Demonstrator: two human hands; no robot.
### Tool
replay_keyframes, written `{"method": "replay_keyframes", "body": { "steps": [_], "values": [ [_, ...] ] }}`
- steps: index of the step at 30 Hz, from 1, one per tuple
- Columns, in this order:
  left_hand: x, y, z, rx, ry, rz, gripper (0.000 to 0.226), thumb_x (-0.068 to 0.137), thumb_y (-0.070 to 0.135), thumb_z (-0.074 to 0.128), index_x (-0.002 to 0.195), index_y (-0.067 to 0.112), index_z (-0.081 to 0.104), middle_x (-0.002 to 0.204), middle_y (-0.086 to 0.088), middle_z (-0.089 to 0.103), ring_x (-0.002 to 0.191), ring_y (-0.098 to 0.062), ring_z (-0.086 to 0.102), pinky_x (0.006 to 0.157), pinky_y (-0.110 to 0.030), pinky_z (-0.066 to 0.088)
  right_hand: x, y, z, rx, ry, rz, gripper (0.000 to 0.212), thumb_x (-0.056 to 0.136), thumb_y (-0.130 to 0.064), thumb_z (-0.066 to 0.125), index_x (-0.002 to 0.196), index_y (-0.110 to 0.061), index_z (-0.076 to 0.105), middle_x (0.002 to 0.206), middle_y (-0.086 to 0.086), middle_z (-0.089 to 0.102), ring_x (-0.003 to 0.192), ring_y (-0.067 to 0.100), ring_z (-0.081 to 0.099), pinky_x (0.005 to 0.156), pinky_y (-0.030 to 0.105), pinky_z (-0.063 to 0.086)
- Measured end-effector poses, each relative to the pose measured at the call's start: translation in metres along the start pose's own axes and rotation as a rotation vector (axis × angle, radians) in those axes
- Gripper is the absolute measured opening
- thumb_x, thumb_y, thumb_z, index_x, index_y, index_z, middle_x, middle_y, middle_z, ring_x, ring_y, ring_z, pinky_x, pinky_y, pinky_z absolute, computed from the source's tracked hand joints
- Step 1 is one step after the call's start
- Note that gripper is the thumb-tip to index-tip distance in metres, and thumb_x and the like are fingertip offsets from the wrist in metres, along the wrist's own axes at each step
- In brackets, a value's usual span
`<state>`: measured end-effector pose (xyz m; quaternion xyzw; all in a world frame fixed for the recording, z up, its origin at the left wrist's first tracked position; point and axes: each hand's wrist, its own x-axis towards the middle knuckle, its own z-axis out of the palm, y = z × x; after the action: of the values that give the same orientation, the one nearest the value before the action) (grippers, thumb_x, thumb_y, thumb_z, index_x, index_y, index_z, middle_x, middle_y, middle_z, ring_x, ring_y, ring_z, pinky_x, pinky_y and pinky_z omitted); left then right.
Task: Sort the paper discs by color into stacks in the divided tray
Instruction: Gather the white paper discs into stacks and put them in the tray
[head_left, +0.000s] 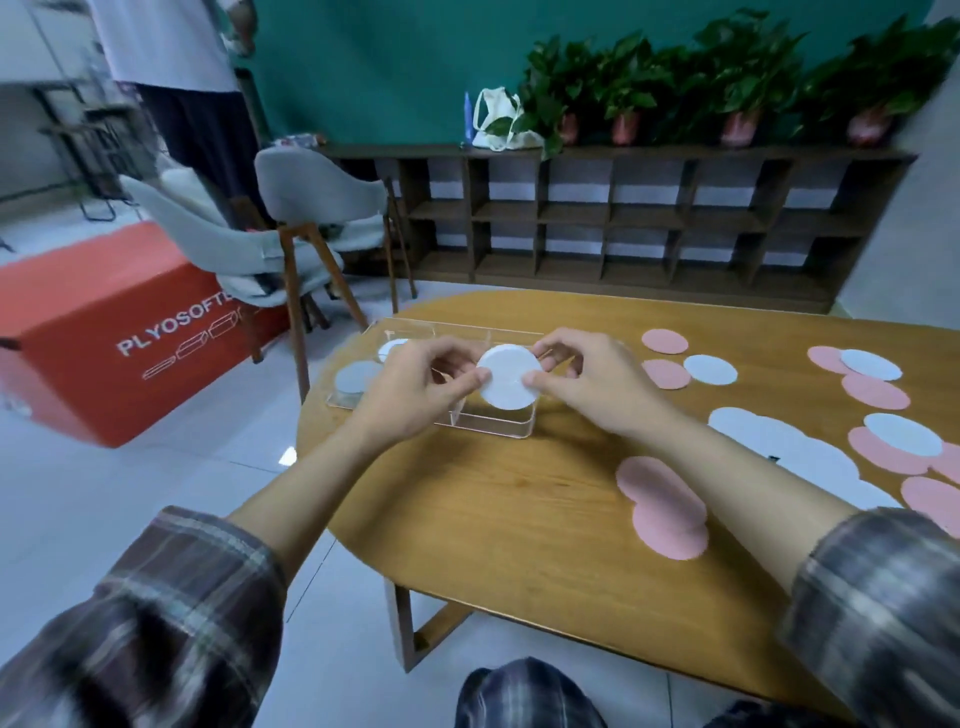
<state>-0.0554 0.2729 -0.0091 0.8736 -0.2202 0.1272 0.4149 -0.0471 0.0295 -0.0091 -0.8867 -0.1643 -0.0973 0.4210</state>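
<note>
Paper discs (904, 441) lie loose over the right half of the tabletop (519, 519), so we judge the sorting barely begun, with nearly all of it left to do. Nearest us, an overlapping pink pair (667, 506) sits toward the near edge. Just beyond it is a spread of white sheets (769, 436), and pink and white lie mixed along the right edge.

Further out, our left hand (415, 387) and right hand (589, 384) each pinch one rim of a single white disc (509, 376), thumb and fingertips closed on it. We hold it above the clear divided tray (488, 423) at the far left edge. It seems to hang over the right-hand compartment, though we cannot tell whether it touches anything. Two pale discs (358, 375) already lie in the tray's left compartments, and no pink shows inside it.

Past our hands, a far trio (710, 369) of two pink and one white waits near the far edge.
</note>
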Motion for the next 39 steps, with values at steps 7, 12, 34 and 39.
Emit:
{"method": "replay_keyframes", "body": {
  "steps": [7, 12, 34, 39],
  "values": [
    [0.019, -0.051, -0.042, 0.087, 0.073, -0.109, 0.012, 0.092, 0.022, 0.079, 0.103, 0.019, 0.079, 0.089, 0.017, 0.074, 0.076, 0.004, 0.064, 0.070, -0.009, 0.046, 0.070, -0.013, 0.057, 0.032, -0.044, 0.036, 0.022, 0.080, -0.035, 0.084, 0.097, -0.030, 0.072, 0.088, -0.013, 0.070, 0.061, -0.007, 0.054, 0.066, 0.024, 0.041],
    [0.051, -0.082, -0.046, 0.168, 0.053, -0.201, 0.013, 0.093, 0.033, 0.075, 0.104, 0.026, 0.078, 0.085, 0.015, 0.074, 0.067, 0.007, 0.056, 0.063, -0.010, 0.039, 0.111, -0.002, 0.079, 0.031, -0.042, 0.126, 0.020, 0.079, -0.038, 0.083, 0.094, -0.033, 0.070, 0.090, -0.013, 0.071, 0.080, 0.004, 0.063, 0.070, 0.027, 0.047],
    [0.111, -0.131, -0.009, 0.492, -0.026, -0.298, 0.023, 0.093, 0.030, 0.075, 0.112, 0.016, 0.075, 0.096, -0.002, 0.077, 0.091, -0.022, 0.071, 0.083, -0.041, 0.060, 0.160, 0.035, 0.127, -0.344, -0.021, 0.169, 0.038, 0.093, -0.042, 0.070, 0.124, -0.020, 0.067, 0.117, 0.003, 0.067, 0.107, 0.025, 0.061, 0.086, 0.042, 0.055],
    [0.103, -0.123, -0.007, 0.521, 0.029, -0.271, 0.017, 0.097, 0.027, 0.068, 0.110, 0.018, 0.075, 0.099, 0.002, 0.076, 0.097, -0.022, 0.068, 0.084, -0.044, 0.059, 0.148, 0.035, 0.115, -0.327, 0.024, 0.105, 0.031, 0.093, -0.038, 0.070, 0.118, -0.022, 0.064, 0.108, -0.004, 0.063, 0.105, 0.021, 0.058, 0.082, 0.040, 0.051]
  ]
}}
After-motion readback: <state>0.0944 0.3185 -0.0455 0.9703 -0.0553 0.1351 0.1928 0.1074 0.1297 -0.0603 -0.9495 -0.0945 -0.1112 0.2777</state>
